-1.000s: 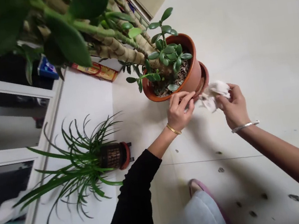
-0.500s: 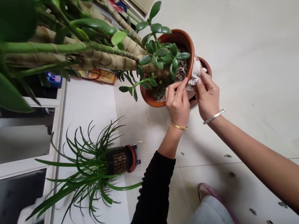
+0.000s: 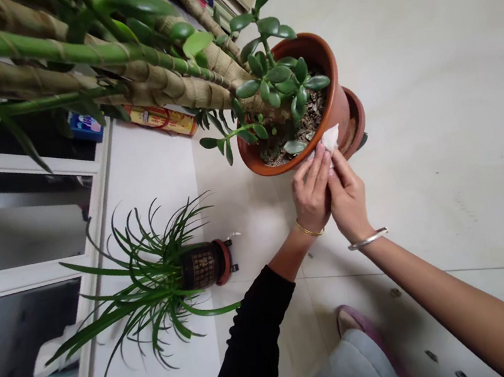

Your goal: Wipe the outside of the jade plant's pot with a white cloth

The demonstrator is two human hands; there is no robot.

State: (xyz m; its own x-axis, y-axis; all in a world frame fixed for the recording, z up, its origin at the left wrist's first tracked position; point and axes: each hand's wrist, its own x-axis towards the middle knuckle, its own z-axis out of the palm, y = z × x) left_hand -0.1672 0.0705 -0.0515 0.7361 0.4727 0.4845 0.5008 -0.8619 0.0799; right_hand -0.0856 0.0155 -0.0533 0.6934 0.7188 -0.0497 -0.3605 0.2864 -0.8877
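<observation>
A crumpled white tissue (image 3: 331,138) shows between my two hands, beside the near rim of a large terracotta flowerpot (image 3: 340,104). My left hand (image 3: 311,197) is closed, its fingertips pressed on the tissue close to the rim. With thumb and fingers, my right hand (image 3: 348,199) pinches the tissue's lower part, right up against the left. Fingers hide much of the tissue. Thick ringed stems (image 3: 198,88) and a small jade plant shoot (image 3: 279,74) grow from the soil. Under the pot sits a reddish saucer (image 3: 357,117).
A spiky-leaved plant in a dark pot (image 3: 197,267) stands to the left on a small wheeled base. A yellow-red packet (image 3: 164,119) lies behind the stems. White framed glass panels (image 3: 92,265) line the left side. Some dark bits (image 3: 430,355) lie on the pale floor tiles.
Both hands have come away from the pot's outer side toward me and drawn together, with the tissue now bunched between them. More of the pot's wall and saucer shows.
</observation>
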